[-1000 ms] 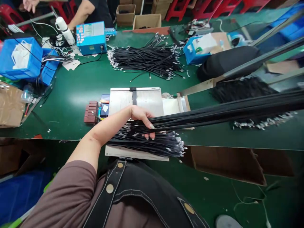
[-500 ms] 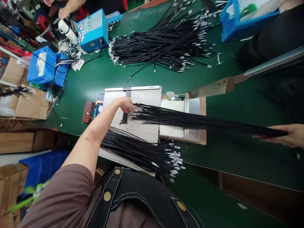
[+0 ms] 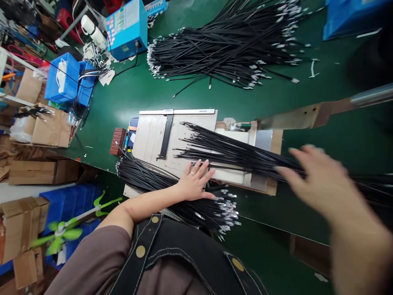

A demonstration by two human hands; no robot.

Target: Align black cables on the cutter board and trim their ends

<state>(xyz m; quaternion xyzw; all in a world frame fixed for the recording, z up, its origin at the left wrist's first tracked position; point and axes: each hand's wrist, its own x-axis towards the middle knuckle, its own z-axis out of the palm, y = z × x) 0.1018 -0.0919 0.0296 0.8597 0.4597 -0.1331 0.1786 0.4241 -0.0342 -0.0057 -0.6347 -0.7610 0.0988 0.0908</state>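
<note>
L hand (image 3: 194, 186) is being rested on pile (image 3: 144, 176), fingers (image 3: 200, 171) splayed; R hand (image 3: 321, 184) (blurred) is being held open. Cables (image 3: 233, 151), L of R fingers (image 3: 307, 159), aren't being gripped, so prob. scatter's being risked w/ any bump.

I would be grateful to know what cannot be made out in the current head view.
Right end of the long cable bundle: head view, lost behind the right hand, whose blur leaves contact unclear.
Part of the near cable pile: head view, covered by the left hand.
Upper-right blue bin: head view, cut off by the edge.
Print on the blue machine: head view, too small.
</note>
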